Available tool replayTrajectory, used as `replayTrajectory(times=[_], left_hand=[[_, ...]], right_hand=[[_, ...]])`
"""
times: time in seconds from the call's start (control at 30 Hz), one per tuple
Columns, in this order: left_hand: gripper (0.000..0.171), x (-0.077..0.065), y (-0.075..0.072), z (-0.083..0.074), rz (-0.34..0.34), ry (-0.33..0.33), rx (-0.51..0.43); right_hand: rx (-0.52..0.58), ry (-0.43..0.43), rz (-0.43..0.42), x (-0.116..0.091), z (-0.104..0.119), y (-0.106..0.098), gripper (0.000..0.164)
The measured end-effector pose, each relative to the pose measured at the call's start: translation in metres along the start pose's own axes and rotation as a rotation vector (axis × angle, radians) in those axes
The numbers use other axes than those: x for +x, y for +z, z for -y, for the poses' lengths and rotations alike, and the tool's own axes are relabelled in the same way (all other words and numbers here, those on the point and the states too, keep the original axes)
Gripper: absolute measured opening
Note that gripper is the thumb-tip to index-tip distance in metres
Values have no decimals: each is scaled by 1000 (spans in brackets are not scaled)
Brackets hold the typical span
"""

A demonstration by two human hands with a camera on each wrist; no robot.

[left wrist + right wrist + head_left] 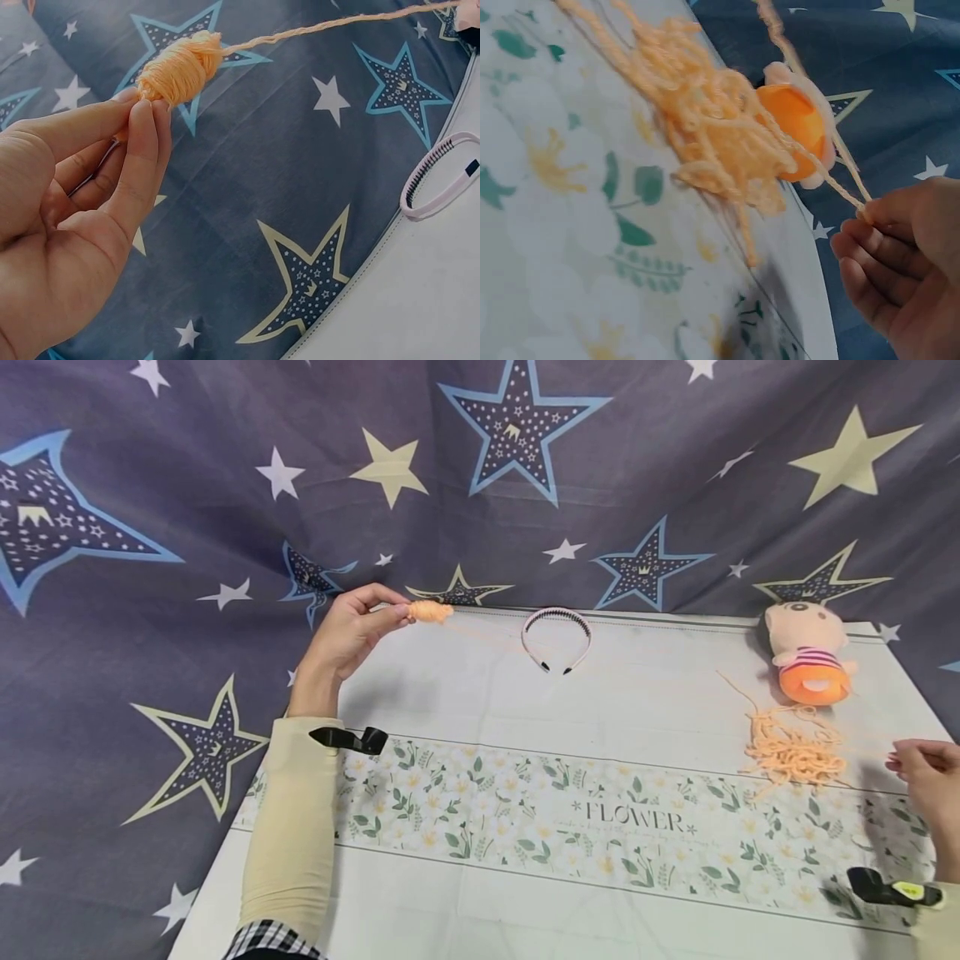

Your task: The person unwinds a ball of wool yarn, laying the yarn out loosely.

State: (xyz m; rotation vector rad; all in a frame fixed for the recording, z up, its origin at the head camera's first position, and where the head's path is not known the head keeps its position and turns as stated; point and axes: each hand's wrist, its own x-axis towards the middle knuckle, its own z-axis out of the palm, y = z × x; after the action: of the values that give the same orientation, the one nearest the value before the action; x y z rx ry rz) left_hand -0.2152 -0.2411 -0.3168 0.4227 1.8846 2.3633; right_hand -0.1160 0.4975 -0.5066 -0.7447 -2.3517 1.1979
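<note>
My left hand [345,631] is raised over the table's far left side and pinches one end of a small wound bundle of orange yarn [180,71]. From the bundle's other end a strand [322,31] runs taut to the right. At the far right, my right hand [907,255] pinches the yarn between thumb and forefinger, its other fingers curled. Two lengths of yarn meet at that pinch in the right wrist view. Beside this hand a loose, tangled heap of orange yarn [795,752] lies on the table.
A pink headband [557,614] with black teeth lies near the table's back edge. Behind the yarn heap is a plush toy [813,652] with orange bottoms and a striped top. The white tablecloth [450,693] has a floral band, and a star-patterned curtain [480,535] hangs behind.
</note>
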Motion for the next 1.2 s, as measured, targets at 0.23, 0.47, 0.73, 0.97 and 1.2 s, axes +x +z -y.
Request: replayTrajectory(times=[0.23, 0.47, 0.73, 0.97, 1.2], left_hand=[[15, 2, 6, 4, 6, -8, 12], [13, 5, 13, 3, 39, -6, 21], [12, 8, 22, -3, 73, 4, 25], [12, 10, 31, -2, 79, -30, 57], [12, 11, 37, 1, 98, -34, 64]], right_hand=[[-284, -13, 198, -44, 70, 1, 23], [-420, 22, 225, -55, 109, 4, 43], [-332, -165, 168, -63, 165, 26, 42], [-72, -463, 242, -82, 232, 68, 31], [81, -669, 326, -110, 292, 126, 22]])
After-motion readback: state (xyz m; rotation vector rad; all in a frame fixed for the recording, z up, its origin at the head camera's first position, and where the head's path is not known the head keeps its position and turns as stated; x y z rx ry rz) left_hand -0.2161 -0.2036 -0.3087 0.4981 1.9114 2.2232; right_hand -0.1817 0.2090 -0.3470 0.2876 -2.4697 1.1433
